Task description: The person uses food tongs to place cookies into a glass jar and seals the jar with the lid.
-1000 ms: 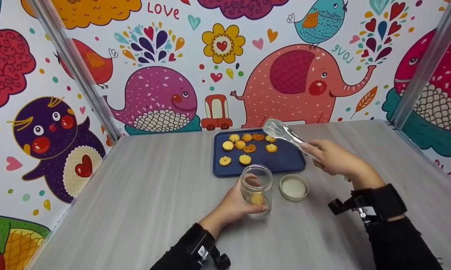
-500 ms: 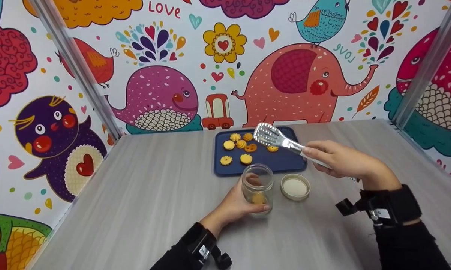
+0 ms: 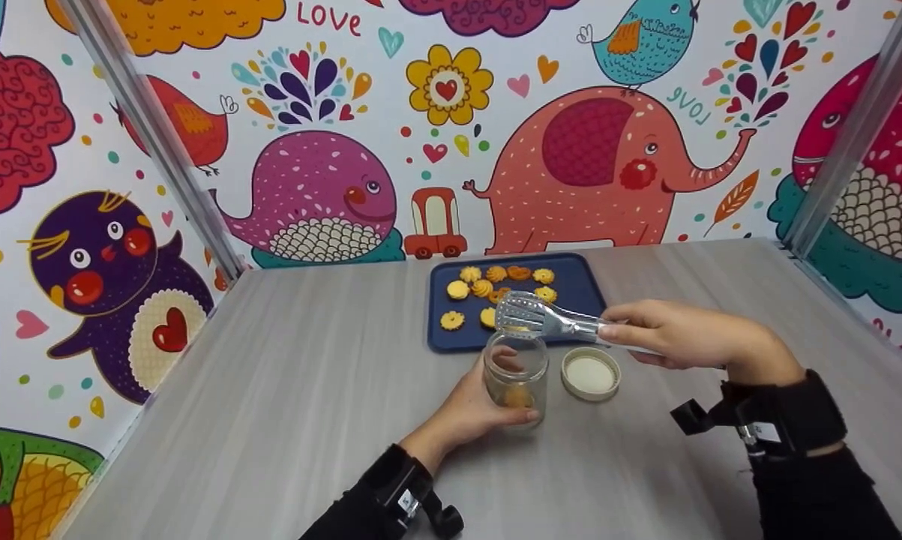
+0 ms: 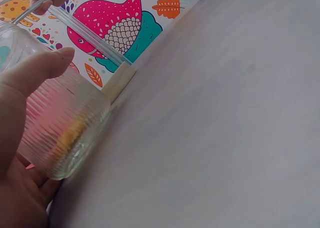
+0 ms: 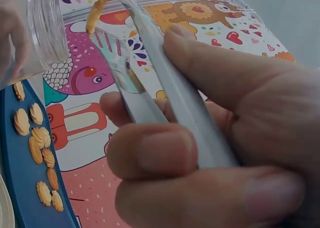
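My left hand [image 3: 465, 409] grips a clear glass jar [image 3: 533, 381], which is uncovered and tilted in the left wrist view. Inside its bottom lies a yellow cookie [image 3: 518, 396]. With my right hand [image 3: 675, 334] I hold metal tongs [image 3: 563, 322], fingers curled round the arms. A thin golden cookie [image 5: 97, 13] is pinched at the tongs' tips, as the right wrist view shows. In the head view the slotted head of the tongs overlaps the far side of the jar's mouth. The jar's pale lid [image 3: 590, 373] lies just right of it.
Behind the jar, a blue tray [image 3: 582, 281] bears several cookies [image 3: 482, 289], some of them pretzel-shaped or ridged. The grey wood-look table [image 3: 308, 390] runs back to a printed wall [image 3: 451, 165], with metal posts [image 3: 154, 135] at the corners.
My right hand has brought the tongs left and down from over the tray to the jar's mouth. The left hand and jar have hardly moved.
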The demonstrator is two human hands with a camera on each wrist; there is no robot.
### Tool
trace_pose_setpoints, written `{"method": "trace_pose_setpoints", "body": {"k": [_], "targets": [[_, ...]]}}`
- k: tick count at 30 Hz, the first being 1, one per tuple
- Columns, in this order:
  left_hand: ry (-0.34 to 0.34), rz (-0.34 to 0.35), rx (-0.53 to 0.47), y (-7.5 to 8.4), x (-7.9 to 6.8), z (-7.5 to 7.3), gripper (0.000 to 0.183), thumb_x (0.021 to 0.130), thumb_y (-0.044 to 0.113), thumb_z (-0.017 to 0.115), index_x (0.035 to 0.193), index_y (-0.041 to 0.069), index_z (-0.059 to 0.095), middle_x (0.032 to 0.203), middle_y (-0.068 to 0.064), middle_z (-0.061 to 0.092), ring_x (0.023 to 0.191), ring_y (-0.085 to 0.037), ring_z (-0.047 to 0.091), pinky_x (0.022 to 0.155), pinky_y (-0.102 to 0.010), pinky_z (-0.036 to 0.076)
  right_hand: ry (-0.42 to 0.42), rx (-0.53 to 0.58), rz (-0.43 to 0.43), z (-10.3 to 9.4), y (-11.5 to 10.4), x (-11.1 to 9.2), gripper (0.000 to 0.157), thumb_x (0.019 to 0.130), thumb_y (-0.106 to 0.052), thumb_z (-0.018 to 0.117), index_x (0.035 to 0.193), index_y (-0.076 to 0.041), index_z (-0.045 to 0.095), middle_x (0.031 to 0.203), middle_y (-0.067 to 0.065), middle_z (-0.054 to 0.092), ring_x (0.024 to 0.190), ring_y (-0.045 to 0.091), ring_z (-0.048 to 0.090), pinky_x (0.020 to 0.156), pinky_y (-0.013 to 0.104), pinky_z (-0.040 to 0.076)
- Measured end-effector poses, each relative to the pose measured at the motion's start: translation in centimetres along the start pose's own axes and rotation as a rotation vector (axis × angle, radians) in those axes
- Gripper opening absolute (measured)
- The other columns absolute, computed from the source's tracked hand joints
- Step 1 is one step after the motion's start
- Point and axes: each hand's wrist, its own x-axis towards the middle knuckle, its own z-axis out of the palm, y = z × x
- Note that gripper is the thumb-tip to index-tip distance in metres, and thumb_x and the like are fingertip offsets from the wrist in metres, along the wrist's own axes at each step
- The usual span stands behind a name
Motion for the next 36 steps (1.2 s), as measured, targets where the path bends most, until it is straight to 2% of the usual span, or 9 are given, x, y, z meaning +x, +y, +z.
{"method": "trace_pose_setpoints", "body": {"k": [6,13,17,27,36], "targets": [[-0.006,-0.005,-0.011,-0.1,0.1,0.0,0.082,0.077,0.015,0.096,0.144,0.016,0.049,0.133,0.0,0.064,0.127,-0.018,0.06,0.116,-0.047,0.039,0.004,-0.04,-0.026,0.1,-0.4,-0.3,0.028,0.111,-0.033,0.059,0.12,-0.009,0.068,0.063,-0.002,0.047,0.05,0.01,0.042,0.05,0.023,0.038],[-0.009,-0.02,-0.024,-0.2,0.2,0.0,0.085,0.076,0.015,0.096,0.146,0.011,0.048,0.132,0.002,0.064,0.125,-0.017,0.06,0.115,-0.046,0.041,0.015,-0.084,0.029,0.3,-1.1,-0.7,0.037,0.109,-0.038,0.061,0.129,-0.007,0.066,0.062,-0.002,0.047,0.051,0.013,0.044,0.051,0.025,0.037],[-0.014,-0.017,-0.029,-0.2,0.2,0.0,0.087,0.076,0.015,0.096,0.147,0.009,0.047,0.131,0.002,0.064,0.125,-0.017,0.06,0.115,-0.045,0.041,0.028,-0.122,0.026,0.5,-1.4,-0.9,0.038,0.11,-0.039,0.06,0.13,-0.007,0.067,0.062,-0.003,0.047,0.051,0.013,0.045,0.051,0.027,0.037],[-0.01,-0.036,-0.018,0.0,0.0,0.0,0.087,0.076,0.015,0.096,0.148,0.019,0.048,0.135,-0.001,0.063,0.129,-0.019,0.058,0.117,-0.049,0.04,0.049,-0.174,0.018,0.8,-1.7,-0.8,0.039,0.109,-0.042,0.059,0.128,-0.009,0.068,0.065,-0.004,0.047,0.056,0.014,0.046,0.054,0.028,0.038],[-0.01,-0.047,-0.019,-0.1,0.0,0.0,0.086,0.076,0.016,0.096,0.148,0.018,0.048,0.135,-0.001,0.063,0.128,-0.019,0.058,0.117,-0.05,0.04,0.055,-0.192,0.008,0.8,-1.8,-0.8,0.04,0.109,-0.042,0.059,0.13,-0.008,0.068,0.068,-0.004,0.049,0.058,0.014,0.048,0.055,0.028,0.04]]}}
